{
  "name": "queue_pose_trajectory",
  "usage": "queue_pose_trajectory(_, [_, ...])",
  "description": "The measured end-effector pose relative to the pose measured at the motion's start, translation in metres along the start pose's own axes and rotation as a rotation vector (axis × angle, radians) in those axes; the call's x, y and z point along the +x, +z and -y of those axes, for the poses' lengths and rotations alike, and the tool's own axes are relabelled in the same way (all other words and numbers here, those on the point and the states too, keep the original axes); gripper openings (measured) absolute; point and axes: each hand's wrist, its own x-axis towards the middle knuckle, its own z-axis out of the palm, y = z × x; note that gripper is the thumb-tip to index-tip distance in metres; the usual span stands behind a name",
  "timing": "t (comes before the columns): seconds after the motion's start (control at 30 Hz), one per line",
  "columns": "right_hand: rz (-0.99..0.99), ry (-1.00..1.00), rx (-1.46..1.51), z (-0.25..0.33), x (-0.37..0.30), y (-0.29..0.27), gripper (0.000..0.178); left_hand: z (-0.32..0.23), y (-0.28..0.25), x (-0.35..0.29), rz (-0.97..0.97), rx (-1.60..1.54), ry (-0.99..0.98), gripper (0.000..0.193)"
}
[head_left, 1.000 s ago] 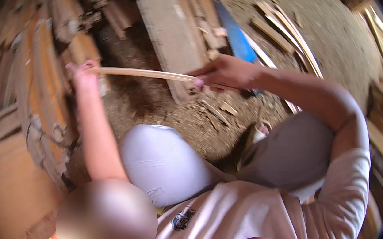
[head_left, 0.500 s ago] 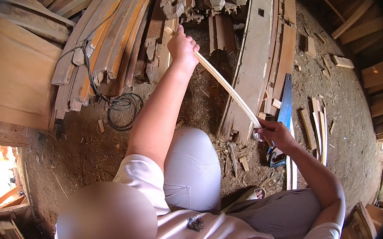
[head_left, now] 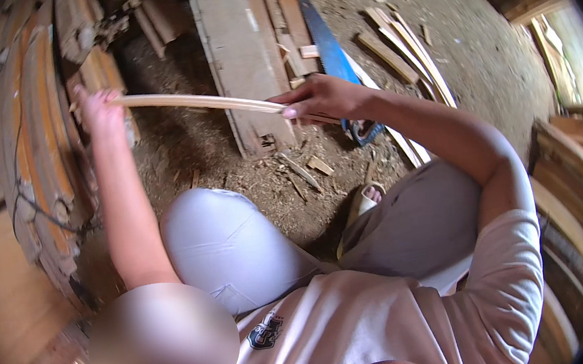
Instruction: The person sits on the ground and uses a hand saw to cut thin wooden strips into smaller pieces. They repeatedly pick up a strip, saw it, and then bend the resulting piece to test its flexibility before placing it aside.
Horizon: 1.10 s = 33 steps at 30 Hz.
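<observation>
A long thin strip of pale wood (head_left: 189,100) stretches between my two hands, curving slightly, above the dirt floor. Around its left end my left hand (head_left: 102,108) is closed, with that arm reaching far out. My right hand (head_left: 325,97) pinches the other end between thumb and fingers. Just beyond the right wrist lies a handsaw (head_left: 328,42) with a blue blade, its dark blue handle partly under the forearm. Below the strip's middle is a wide weathered plank (head_left: 240,58) with a broken near end.
Stacked old timbers (head_left: 38,132) fill the left side, with a dark cable (head_left: 20,202) over them. Several pale wood strips (head_left: 414,46) lie right of the saw. Wood scraps (head_left: 301,172) and shavings litter the floor before my knees. More boards (head_left: 567,201) stand at the right.
My view has turned to the right, so the timbers appear farther left. The strip now runs nearly level across the view instead of steeply slanted. Both hands keep hold of it.
</observation>
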Motion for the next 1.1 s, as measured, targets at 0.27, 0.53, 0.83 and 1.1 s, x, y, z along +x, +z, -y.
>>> queue_pose_trajectory(0.27, [-0.011,0.062,0.174,-0.004,-0.006,0.007,0.058,0.007,0.020,-0.014,-0.148,0.048,-0.116,0.059])
queue_pose_trajectory(0.53, [0.018,0.008,0.172,-0.005,-0.005,0.007,0.061,0.007,-0.009,0.012,-0.165,0.047,-0.111,0.054])
queue_pose_trajectory(0.83, [-0.017,-0.109,-0.116,-0.007,0.005,0.011,0.065,-0.012,-0.032,0.027,-0.008,0.040,-0.055,0.054])
queue_pose_trajectory(1.1, [-0.060,-0.002,-0.634,0.001,0.002,0.036,0.069,-0.048,0.170,-0.199,0.218,0.054,0.364,0.055])
